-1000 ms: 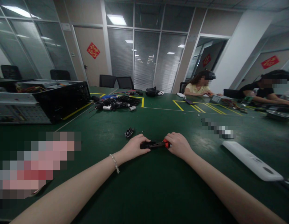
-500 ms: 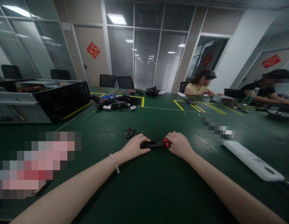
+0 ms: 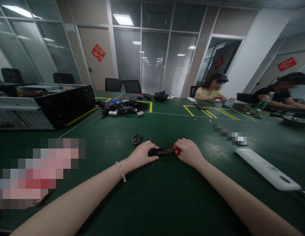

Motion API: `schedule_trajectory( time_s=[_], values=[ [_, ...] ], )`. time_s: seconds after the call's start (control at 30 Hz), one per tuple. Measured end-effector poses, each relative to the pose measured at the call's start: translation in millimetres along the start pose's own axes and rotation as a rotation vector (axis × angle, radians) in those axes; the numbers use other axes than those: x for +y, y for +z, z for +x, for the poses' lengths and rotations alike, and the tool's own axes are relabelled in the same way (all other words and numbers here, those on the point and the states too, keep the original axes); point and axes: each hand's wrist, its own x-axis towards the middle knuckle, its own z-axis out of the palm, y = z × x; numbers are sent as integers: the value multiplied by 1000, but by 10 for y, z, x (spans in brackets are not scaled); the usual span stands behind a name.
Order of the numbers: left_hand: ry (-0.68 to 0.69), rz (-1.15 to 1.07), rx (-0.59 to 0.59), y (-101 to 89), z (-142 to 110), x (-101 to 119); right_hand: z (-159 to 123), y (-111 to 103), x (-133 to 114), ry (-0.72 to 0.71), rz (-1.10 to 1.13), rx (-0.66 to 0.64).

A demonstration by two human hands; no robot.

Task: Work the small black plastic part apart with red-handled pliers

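My left hand (image 3: 144, 152), with a beaded bracelet (image 3: 121, 171) at its wrist, is closed on a small black part (image 3: 154, 152) whose kind I cannot make out. My right hand (image 3: 189, 152) grips the red handles of a pair of pliers (image 3: 168, 151). The jaws point left and meet the black part between my hands, just above the green table (image 3: 164, 193). Beyond my left hand lies a small dark cluster of parts (image 3: 137, 139), with a thin piece (image 3: 149, 138) beside it.
An open computer case (image 3: 69, 108) stands at left. Tools and cables (image 3: 125, 106) lie in a pile farther back. A white power strip (image 3: 268, 168) and a blurred-out object (image 3: 231, 135) are on the right, a pixelated pink item (image 3: 41, 173) on the left. Two people (image 3: 209, 91) sit across the table.
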Motion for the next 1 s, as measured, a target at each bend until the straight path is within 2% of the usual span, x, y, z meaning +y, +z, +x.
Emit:
schedule_trajectory(
  time_s=[1.0],
  values=[
    [2, -2, 6, 3, 3, 5, -6, -10, -17, -18, -57, 2]
  ],
)
